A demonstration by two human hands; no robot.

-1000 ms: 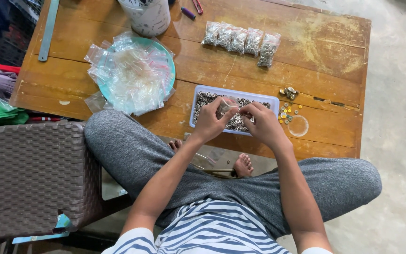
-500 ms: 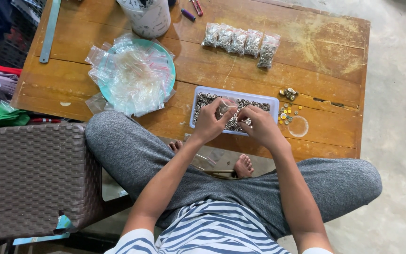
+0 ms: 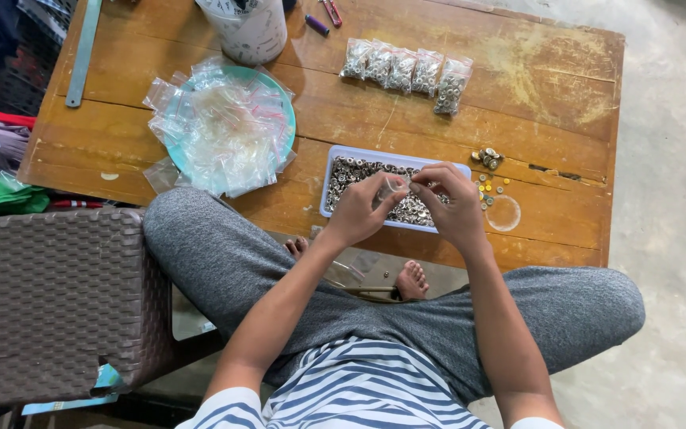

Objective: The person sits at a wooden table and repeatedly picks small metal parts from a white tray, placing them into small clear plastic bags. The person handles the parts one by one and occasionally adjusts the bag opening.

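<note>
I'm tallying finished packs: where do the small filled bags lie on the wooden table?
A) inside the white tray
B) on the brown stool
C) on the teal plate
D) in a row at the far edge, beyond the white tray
D: the filled bags lie side by side near the far edge, beyond the white tray.

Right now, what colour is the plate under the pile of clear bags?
Teal, or light turquoise; the plate's rim shows around the clear bags in the head view.

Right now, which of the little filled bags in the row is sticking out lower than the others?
The rightmost filled bag in the row of five; its bottom end hangs closer to the tray than its neighbours.
</note>
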